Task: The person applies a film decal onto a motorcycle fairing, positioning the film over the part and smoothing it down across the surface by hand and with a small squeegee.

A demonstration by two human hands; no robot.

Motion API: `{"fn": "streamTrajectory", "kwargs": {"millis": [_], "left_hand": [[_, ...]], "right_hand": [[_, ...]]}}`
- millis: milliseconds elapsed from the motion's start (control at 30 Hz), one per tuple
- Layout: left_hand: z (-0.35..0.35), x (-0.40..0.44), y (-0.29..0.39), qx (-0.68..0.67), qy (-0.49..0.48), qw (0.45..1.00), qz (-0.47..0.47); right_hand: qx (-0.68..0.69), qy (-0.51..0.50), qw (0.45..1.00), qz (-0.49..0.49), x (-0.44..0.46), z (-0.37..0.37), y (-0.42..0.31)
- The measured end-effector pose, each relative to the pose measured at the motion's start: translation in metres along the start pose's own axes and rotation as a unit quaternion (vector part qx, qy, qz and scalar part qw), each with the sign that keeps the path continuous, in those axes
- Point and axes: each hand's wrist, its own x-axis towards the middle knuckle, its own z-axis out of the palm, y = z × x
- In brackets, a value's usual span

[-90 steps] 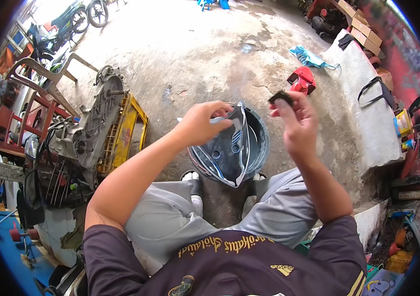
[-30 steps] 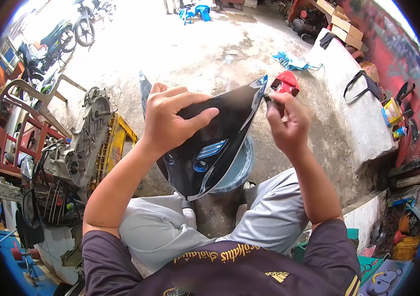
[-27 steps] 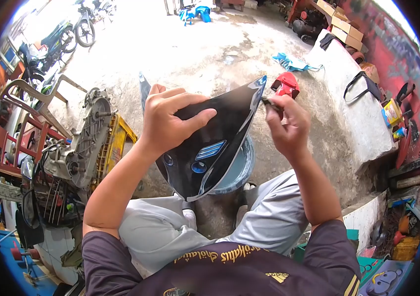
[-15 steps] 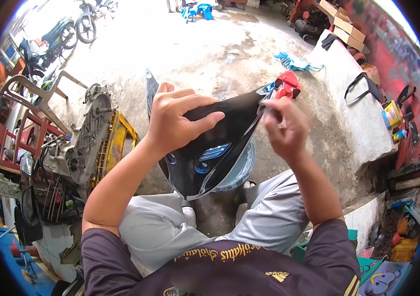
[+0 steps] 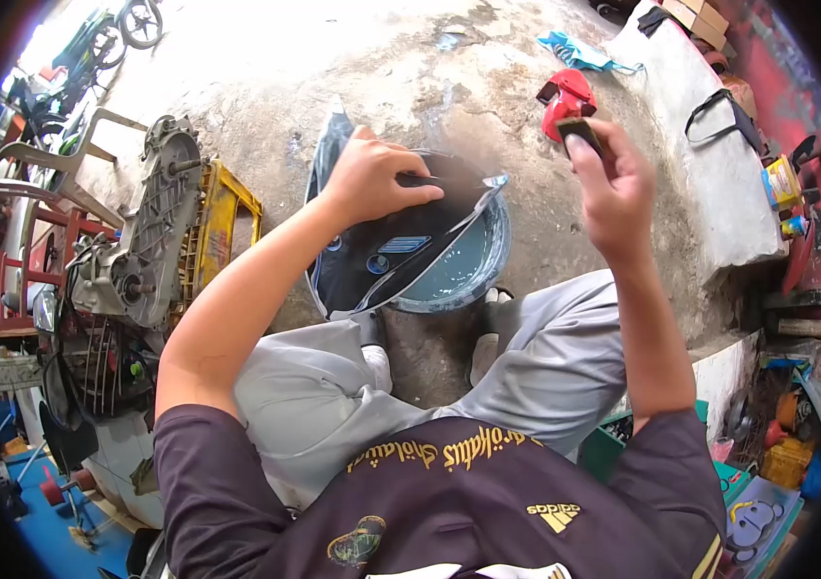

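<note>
Centre: black panel (image 5: 364,253), gripped at its upper edge by the curled left hand (image 5: 380,177), extending below the fingers. Upper right: dark pad (image 5: 580,132), pinched between the right hand's (image 5: 615,188) thumb and fingers.

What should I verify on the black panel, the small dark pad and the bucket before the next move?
1. Left hand on the black panel: ok, fingers and thumb at its upper part.
2. Small dark pad secure: ok, pinched in the right hand.
3. Pad clear of the panel: ok, visibly apart.
4. Panel wholly over the bucket: not ok, its left side reaches past the rim.
5. Liquid in the bucket: ok, visible.
6. Underside of the panel: cannot tell, hidden.
</note>
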Motion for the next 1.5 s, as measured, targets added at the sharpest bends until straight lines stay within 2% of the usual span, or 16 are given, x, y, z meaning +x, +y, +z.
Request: {"fn": "streamTrajectory", "kwargs": {"millis": [100, 167, 367, 433, 500, 600, 700, 767, 900, 933, 1067, 1233, 1300, 1367, 1433, 1500], "left_hand": [[0.036, 0.014, -0.006, -0.013, -0.097, 0.995, 0.013], [0.060, 0.022, -0.002, 0.029, -0.210, 0.976, 0.044], [0.133, 0.036, 0.017, 0.040, -0.290, 0.944, 0.152], [0.155, 0.027, 0.009, 0.016, -0.256, 0.955, 0.149], [0.154, 0.026, 0.013, 0.026, -0.292, 0.948, 0.122], [0.155, 0.021, 0.006, 0.037, -0.237, 0.961, 0.139], [0.157, 0.019, 0.004, 0.053, -0.245, 0.958, 0.139], [0.167, 0.017, -0.002, 0.020, -0.211, 0.967, 0.145], [0.129, 0.033, 0.004, 0.030, -0.281, 0.954, 0.102], [0.123, 0.032, -0.001, 0.012, -0.255, 0.961, 0.103], [0.123, 0.015, -0.020, 0.034, -0.298, 0.952, 0.058], [0.134, 0.009, -0.011, 0.021, -0.191, 0.981, 0.040], [0.135, 0.003, -0.007, 0.019, -0.159, 0.986, 0.052], [0.138, -0.002, -0.002, 0.056, -0.066, 0.994, 0.063], [0.148, -0.015, 0.001, 0.039, -0.090, 0.995, 0.034], [0.155, -0.025, 0.003, 0.057, -0.049, 0.996, 0.039]], "right_hand": [[0.013, 0.014, 0.997, 0.077, -0.036, -0.006, 0.007], [0.044, 0.053, 0.993, 0.101, -0.056, -0.004, 0.024], [0.085, 0.119, 0.967, 0.208, -0.093, 0.043, 0.077], [0.003, 0.053, 0.966, 0.252, -0.110, 0.045, 0.122], [-0.074, 0.047, 0.955, 0.283, -0.119, 0.050, 0.140], [-0.167, 0.048, 0.919, 0.355, -0.126, 0.049, 0.161], [-0.239, 0.094, 0.915, 0.310, -0.132, 0.043, 0.193], [-0.217, 0.113, 0.914, 0.325, -0.138, 0.043, 0.204], [-0.204, 0.086, 0.914, 0.339, -0.136, 0.052, 0.202], [-0.202, 0.090, 0.917, 0.333, -0.131, 0.053, 0.190], [-0.167, 0.081, 0.927, 0.324, -0.123, 0.062, 0.183], [-0.225, 0.065, 0.906, 0.353, -0.134, 0.060, 0.194], [-0.295, 0.084, 0.902, 0.303, -0.138, 0.059, 0.197], [-0.294, 0.065, 0.913, 0.276, -0.140, 0.059, 0.200], [-0.294, 0.046, 0.922, 0.247, -0.139, 0.060, 0.200], [-0.306, -0.010, 0.922, 0.237, -0.139, 0.066, 0.198]]}}
